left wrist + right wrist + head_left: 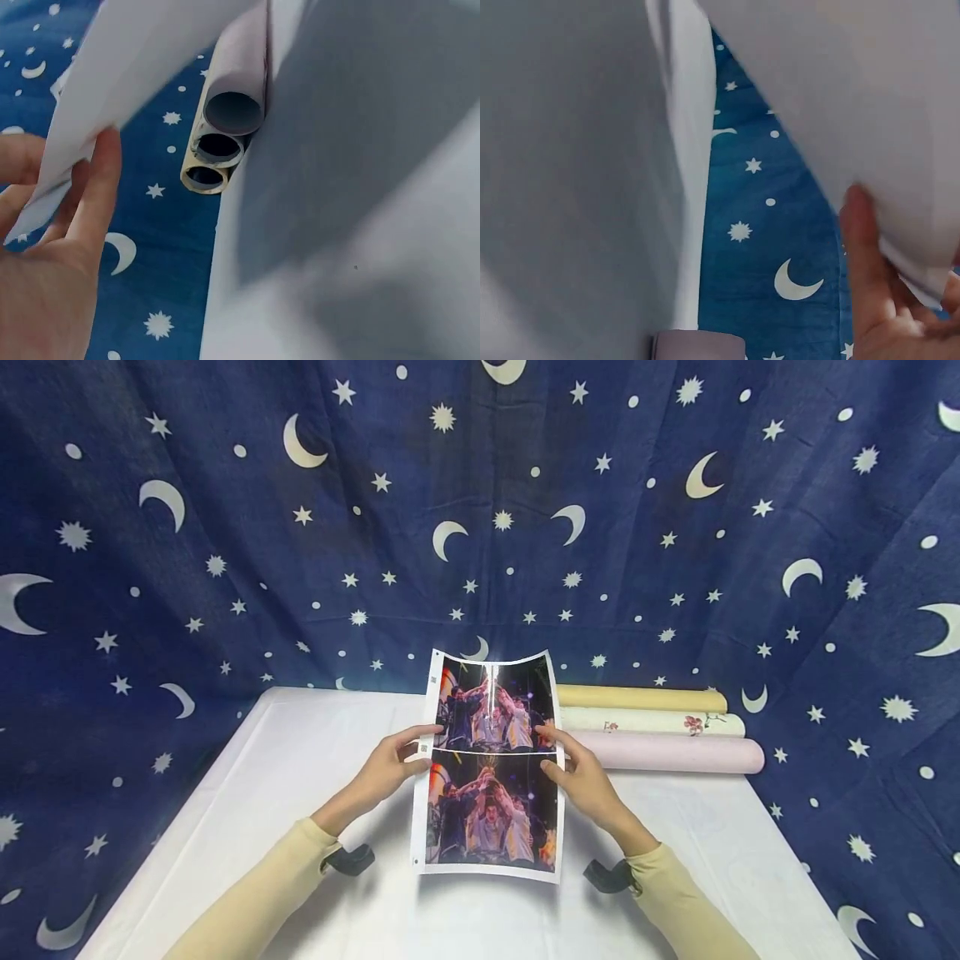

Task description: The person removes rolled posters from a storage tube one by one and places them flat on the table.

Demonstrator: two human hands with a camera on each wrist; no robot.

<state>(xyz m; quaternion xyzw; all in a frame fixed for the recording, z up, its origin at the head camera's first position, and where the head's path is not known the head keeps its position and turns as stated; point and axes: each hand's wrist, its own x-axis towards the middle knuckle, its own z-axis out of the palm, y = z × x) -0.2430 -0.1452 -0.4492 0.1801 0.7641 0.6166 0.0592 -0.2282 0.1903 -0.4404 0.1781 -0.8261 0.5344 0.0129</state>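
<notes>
A glossy printed sheet point(491, 810) with two alike photos, one above the other, is held up over the table and bows slightly. A white strip parts the photos, and light glares off the upper one. My left hand point(386, 770) pinches the sheet's left edge near mid-height. On the opposite edge, my right hand point(588, 781) grips it at about the same height. From the left wrist view, the blank white back of the sheet point(142, 60) shows between thumb and fingers. The right wrist view also shows the sheet's back point(870, 97), with the fingers partly cut off by the frame.
At the table's back right lie three rolls: a yellow one point(645, 698), a white floral one point(652, 722) and a pink one point(675, 752). A white cloth covers the table point(300, 760). Behind it hangs a dark blue curtain point(480, 485) with moons and stars.
</notes>
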